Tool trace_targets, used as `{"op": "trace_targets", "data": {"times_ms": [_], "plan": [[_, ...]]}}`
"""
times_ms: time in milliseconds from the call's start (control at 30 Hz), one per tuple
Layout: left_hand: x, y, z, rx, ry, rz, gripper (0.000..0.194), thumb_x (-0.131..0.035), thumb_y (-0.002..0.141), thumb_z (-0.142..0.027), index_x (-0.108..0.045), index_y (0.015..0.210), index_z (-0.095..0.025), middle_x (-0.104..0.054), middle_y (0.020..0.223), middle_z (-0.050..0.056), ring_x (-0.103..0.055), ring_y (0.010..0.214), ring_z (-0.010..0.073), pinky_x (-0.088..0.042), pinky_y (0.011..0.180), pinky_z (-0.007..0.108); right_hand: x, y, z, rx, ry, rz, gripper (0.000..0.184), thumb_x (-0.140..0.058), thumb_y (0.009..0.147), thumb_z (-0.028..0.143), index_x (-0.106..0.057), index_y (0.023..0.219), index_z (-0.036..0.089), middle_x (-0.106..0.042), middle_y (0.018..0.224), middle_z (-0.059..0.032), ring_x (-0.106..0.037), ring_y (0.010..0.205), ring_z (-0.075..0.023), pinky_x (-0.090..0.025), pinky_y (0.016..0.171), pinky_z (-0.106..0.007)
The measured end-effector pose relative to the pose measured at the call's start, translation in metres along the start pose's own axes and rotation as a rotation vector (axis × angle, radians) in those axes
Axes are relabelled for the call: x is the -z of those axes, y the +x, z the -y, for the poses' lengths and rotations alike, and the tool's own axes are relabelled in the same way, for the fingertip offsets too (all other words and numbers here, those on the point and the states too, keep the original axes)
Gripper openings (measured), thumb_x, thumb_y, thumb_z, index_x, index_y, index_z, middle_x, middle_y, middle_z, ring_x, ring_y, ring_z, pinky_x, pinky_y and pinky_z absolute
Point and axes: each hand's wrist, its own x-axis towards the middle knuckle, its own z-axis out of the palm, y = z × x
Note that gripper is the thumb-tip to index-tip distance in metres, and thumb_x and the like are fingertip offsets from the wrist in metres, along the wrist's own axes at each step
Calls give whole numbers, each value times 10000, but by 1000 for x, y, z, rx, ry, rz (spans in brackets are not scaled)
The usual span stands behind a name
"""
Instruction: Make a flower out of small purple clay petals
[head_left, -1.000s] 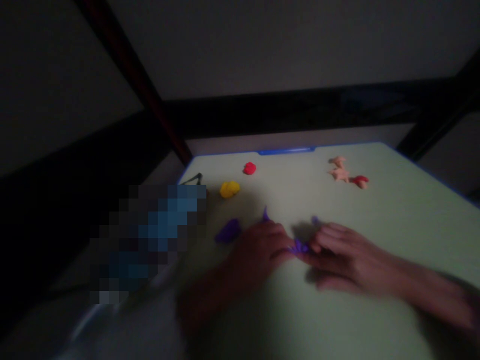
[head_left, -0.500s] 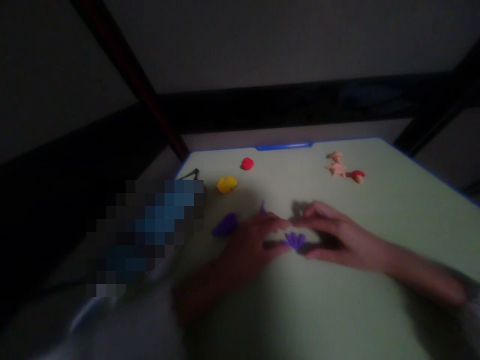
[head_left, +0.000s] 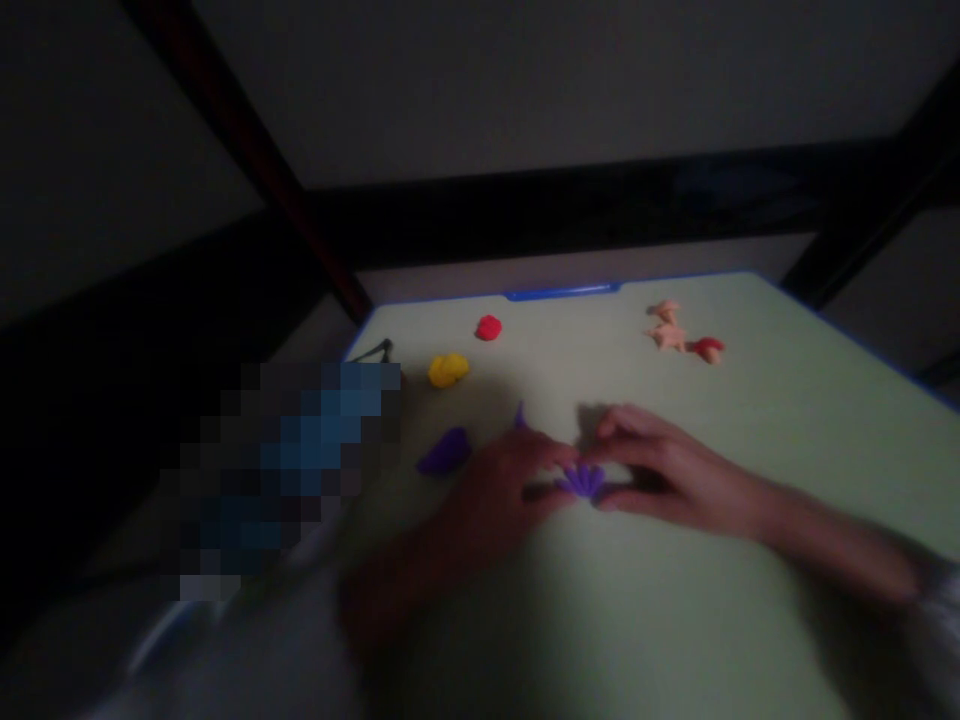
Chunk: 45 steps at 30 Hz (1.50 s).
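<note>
A small purple modelling-clay piece [head_left: 584,480], fanned out in several petal-like lobes, lies on the pale board between my hands. My left hand [head_left: 517,470] is curled, its thumb and fingertips at the left side of this piece. From the right, my right hand [head_left: 660,465] bends its index finger over the top edge and brings its thumb to the lower right edge. A thin purple clay point [head_left: 520,414] sticks up behind my left knuckles, its base hidden. Left of that hand lies a larger purple clay lump [head_left: 445,452]. The picture is dim and blurred.
A yellow clay lump [head_left: 448,370] and a red one [head_left: 489,327] lie at the far left. Peach clay shapes [head_left: 667,336] and a red-and-peach piece [head_left: 708,349] are at the far right. The board [head_left: 600,620] has a blue rim. A blurred-out patch [head_left: 300,450] covers the left side.
My fingertips have come closer to the top of the fanned purple piece. The whole view has shifted slightly; the other clay pieces lie as before.
</note>
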Motion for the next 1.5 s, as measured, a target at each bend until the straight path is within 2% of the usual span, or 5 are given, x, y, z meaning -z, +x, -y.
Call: {"op": "trace_targets", "data": {"times_ms": [467, 633, 1000, 1200, 1500], "plan": [[0, -2, 1, -83, -5, -21, 194, -664, 707, -151, -656, 901, -153, -670, 908, 39, -604, 857, 169, -475, 799, 296, 0, -4, -1, 9, 11, -43, 272, -584, 822, 336, -618, 1046, 186, -523, 950, -70, -503, 899, -192, -429, 773, -311], [0, -4, 0, -58, 22, -51, 202, -659, 699, -133, -653, 901, -143, -671, 901, 42, -607, 843, 159, -477, 786, 284, -2, -5, -3, 20, 4, -88, 235, -608, 805, 324, -631, 985, 174, -537, 916, -65, -512, 875, -186, -434, 747, -298], [-1, -3, -2, -67, -28, -30, 144, -639, 699, -80, -661, 834, -126, -689, 842, 37, -620, 801, 151, -476, 769, 262, -1, -1, 0, 14, 61, -80, 150, -579, 836, 276, -631, 907, 155, -556, 844, -53, -524, 834, -169, -422, 740, -293], [-4, -2, -1, -53, -69, -30, 161, -606, 726, -71, -652, 854, -156, -672, 809, 16, -613, 734, 132, -482, 696, 243, -1, -1, -1, 23, 68, -82, 114, -561, 850, 255, -627, 880, 167, -556, 848, -47, -522, 838, -162, -419, 738, -284], [-5, -3, -1, -96, -79, -40, 137, -599, 739, -59, -654, 837, -138, -684, 816, 16, -605, 710, 113, -481, 686, 226, 0, -1, -1, 20, 102, -79, 105, -549, 858, 239, -625, 847, 168, -557, 839, -43, -530, 831, -152, -420, 723, -263]]}}
